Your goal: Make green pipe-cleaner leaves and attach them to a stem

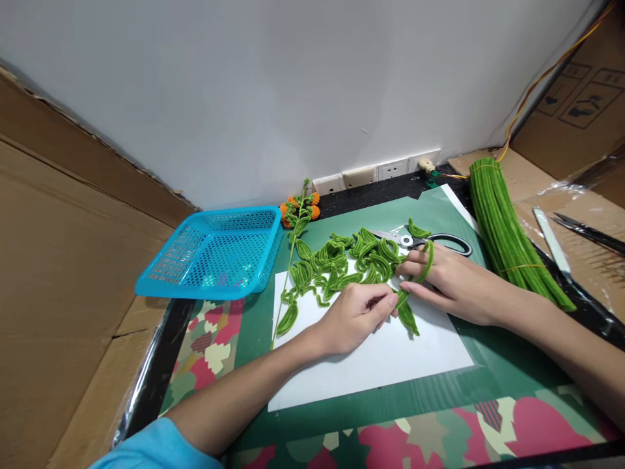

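Note:
Over a white sheet [371, 368], my left hand [359, 316] is closed, thumb and forefinger pinching a green fuzzy stem [403, 298]. My right hand [454, 286] grips the same stem just to the right, and its upper end curls up over the fingers. A green leaf shape [409, 319] hangs below the stem between the hands. Behind my hands lies a pile of green fuzzy leaf shapes [332, 257]. Left of the pile is a long green stem with leaves [293, 251]. Scissors [406, 241] with black handles lie behind my right hand, partly covered by it.
A blue mesh basket [229, 257] sits at the left. Orange flowers [315, 212] are by the wall. On the right lie a bundle of green fuzzy sticks [512, 234], a white-handled tool [551, 241] and dark tweezers [590, 233]. Cardboard [63, 260] stands at the left.

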`<action>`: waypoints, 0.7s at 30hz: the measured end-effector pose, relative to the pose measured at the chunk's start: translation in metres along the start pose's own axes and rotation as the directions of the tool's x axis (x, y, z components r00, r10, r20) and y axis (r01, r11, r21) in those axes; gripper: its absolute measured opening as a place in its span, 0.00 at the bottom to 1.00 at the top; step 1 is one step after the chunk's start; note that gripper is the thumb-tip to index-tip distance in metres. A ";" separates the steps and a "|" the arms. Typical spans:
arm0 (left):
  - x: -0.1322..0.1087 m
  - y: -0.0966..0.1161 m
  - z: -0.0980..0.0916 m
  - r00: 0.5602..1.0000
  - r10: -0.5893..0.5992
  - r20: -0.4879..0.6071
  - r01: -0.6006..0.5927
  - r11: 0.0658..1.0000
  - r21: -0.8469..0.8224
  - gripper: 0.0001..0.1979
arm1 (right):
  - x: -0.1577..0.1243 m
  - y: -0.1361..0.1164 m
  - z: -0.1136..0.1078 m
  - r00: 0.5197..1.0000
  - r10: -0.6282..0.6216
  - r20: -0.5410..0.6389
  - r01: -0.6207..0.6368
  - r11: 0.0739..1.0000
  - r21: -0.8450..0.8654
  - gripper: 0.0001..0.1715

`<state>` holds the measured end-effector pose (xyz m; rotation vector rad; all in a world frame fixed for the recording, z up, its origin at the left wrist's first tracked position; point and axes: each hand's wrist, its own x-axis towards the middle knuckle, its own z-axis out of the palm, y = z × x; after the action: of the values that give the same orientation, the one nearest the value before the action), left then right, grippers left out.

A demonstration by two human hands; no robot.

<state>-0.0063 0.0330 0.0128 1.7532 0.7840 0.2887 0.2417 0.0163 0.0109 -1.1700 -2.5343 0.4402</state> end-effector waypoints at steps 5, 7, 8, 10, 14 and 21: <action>0.000 -0.001 0.000 1.000 -0.003 -0.001 0.003 1.000 -0.002 0.23 | 0.000 0.000 0.000 1.000 -0.002 0.005 0.002 1.000 -0.004 0.21; 0.000 -0.001 0.000 1.000 0.000 0.002 0.000 1.000 -0.002 0.23 | 0.000 0.000 0.000 1.000 0.000 0.007 0.001 1.000 -0.004 0.20; 0.000 -0.001 0.000 1.000 0.002 0.002 -0.002 1.000 -0.001 0.23 | 0.000 0.000 0.000 1.000 0.000 0.008 0.000 1.000 -0.006 0.20; 0.000 -0.001 0.000 1.000 0.004 0.003 -0.004 1.000 0.002 0.23 | -0.001 0.001 0.001 1.000 0.004 0.010 -0.004 1.000 -0.008 0.21; 0.000 -0.001 0.000 1.000 0.002 0.002 -0.002 1.000 0.007 0.23 | -0.001 0.001 0.001 1.000 0.001 0.007 -0.001 1.000 -0.008 0.20; 0.000 -0.001 0.000 1.000 -0.002 0.001 0.002 1.000 0.005 0.23 | 0.000 0.000 0.001 1.000 0.004 0.006 -0.004 1.000 -0.009 0.21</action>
<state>-0.0069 0.0327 0.0118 1.7567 0.7864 0.2846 0.2416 0.0161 0.0104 -1.1786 -2.5421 0.4346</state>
